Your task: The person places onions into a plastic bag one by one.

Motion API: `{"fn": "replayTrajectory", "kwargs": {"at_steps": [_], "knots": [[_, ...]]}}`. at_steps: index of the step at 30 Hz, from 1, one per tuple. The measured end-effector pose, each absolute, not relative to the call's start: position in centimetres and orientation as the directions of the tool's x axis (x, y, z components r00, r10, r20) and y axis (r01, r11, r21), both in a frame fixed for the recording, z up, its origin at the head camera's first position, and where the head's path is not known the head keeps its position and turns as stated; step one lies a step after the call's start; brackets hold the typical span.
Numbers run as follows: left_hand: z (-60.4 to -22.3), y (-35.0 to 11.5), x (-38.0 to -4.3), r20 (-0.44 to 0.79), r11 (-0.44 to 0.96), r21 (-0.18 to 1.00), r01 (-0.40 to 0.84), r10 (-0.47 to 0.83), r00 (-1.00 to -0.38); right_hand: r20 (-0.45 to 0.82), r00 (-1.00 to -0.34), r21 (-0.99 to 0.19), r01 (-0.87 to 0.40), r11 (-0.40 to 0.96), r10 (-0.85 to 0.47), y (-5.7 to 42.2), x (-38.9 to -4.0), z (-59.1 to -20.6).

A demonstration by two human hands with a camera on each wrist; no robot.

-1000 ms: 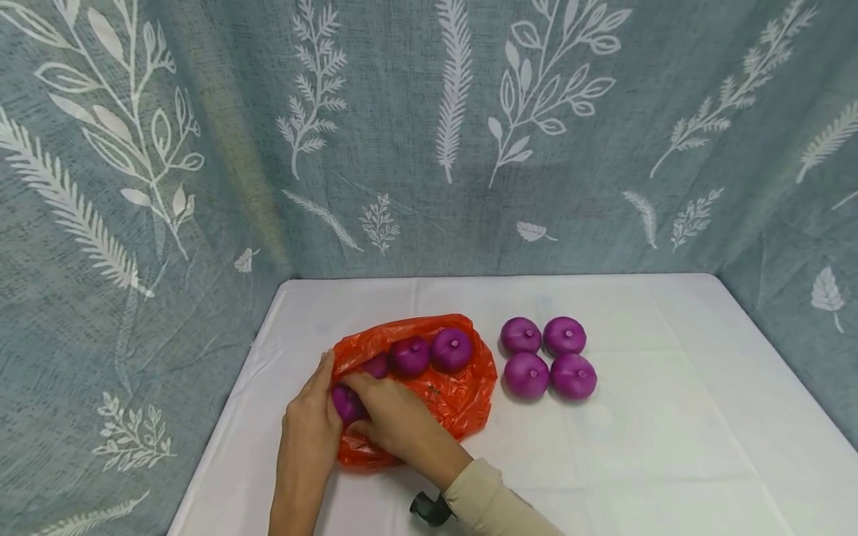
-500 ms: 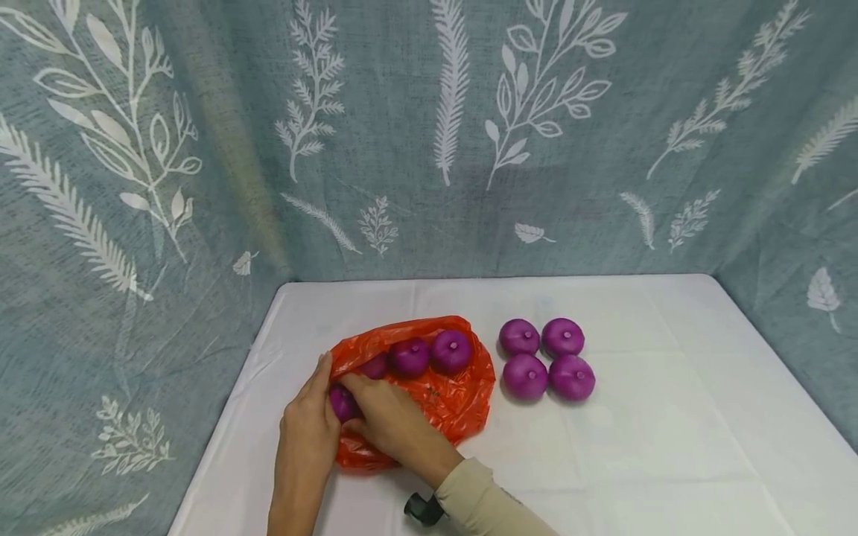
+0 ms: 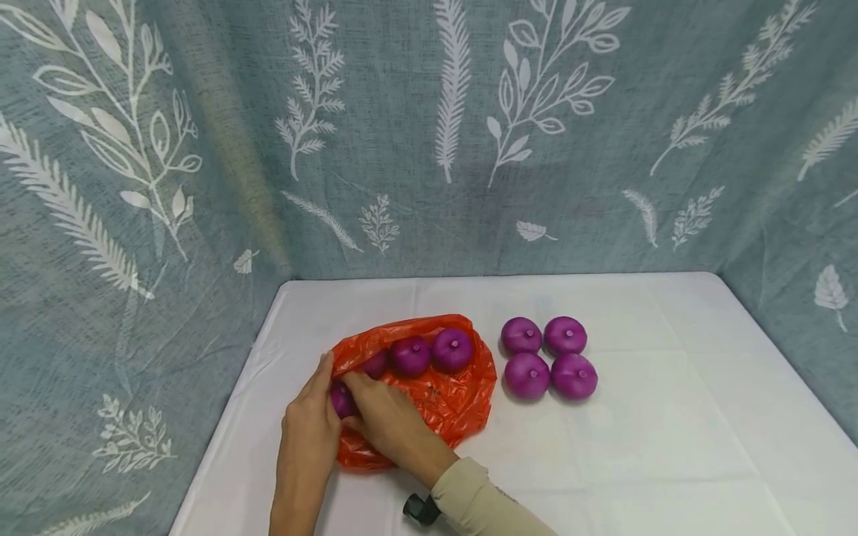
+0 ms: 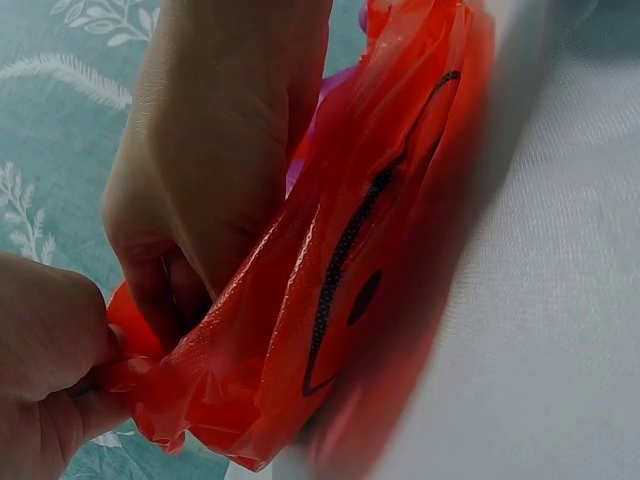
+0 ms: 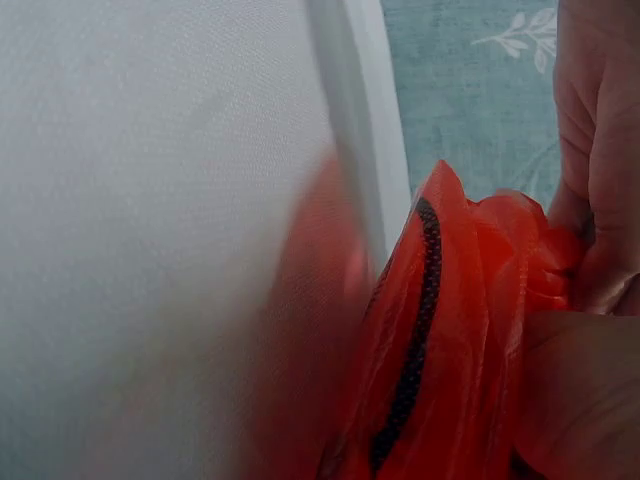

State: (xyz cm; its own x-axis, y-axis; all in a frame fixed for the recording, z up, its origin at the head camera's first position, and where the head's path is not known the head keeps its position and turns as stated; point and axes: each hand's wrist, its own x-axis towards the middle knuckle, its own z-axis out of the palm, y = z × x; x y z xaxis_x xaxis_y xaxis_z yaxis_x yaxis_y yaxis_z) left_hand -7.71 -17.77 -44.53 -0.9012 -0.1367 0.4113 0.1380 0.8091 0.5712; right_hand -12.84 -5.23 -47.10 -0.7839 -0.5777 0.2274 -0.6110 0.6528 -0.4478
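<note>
A red plastic bag (image 3: 449, 406) lies on its side with its mouth spread, several purple onions inside, among them one onion (image 3: 452, 350) at the right and one (image 3: 410, 356) in the middle. My left hand (image 3: 308, 424) pinches the bag's left rim; in the left wrist view that hand (image 4: 45, 360) bunches the plastic between thumb and fingers. Reaching into the bag, my right hand (image 3: 395, 420) holds a purple onion (image 3: 342, 400) at the left end, its fingertips partly hidden. In the right wrist view the bag (image 5: 470, 330) covers most of the right hand (image 5: 580, 390).
Right of the bag, several purple onions (image 3: 526, 376) sit grouped on the white tablecloth (image 3: 670, 417). A black strap-like object (image 3: 421, 510) shows beside the right sleeve (image 3: 482, 499). Patterned blue-green curtains (image 3: 402, 149) stand behind the table and at both sides.
The right hand and sleeve have shifted slightly left, with the onion at the left end moving a little the same way. The left hand and bag stay almost where they were.
</note>
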Motion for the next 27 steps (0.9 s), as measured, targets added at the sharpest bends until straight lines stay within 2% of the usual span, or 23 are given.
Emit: {"fn": "replayTrajectory", "kwargs": {"at_steps": [6,18,27], "knots": [[-44.6,-17.5,-7.8,0.428,0.813,0.562,0.150,-0.131,-0.894,0.244,-0.774,-0.415,-0.627,0.659,-0.584,-4.9,-12.7,-47.3],[-44.5,-17.1,-8.1,0.437,0.809,0.563,0.169,-0.118,-0.891,0.189,-0.810,-0.469,-0.572,0.673,-0.556,-3.5,-12.7,-46.0],[-44.4,-17.1,-7.8,0.376,0.808,0.579,0.107,-0.149,-0.915,0.207,-0.833,-0.529,-0.537,0.657,-0.514,-1.1,-11.8,-43.2]]}}
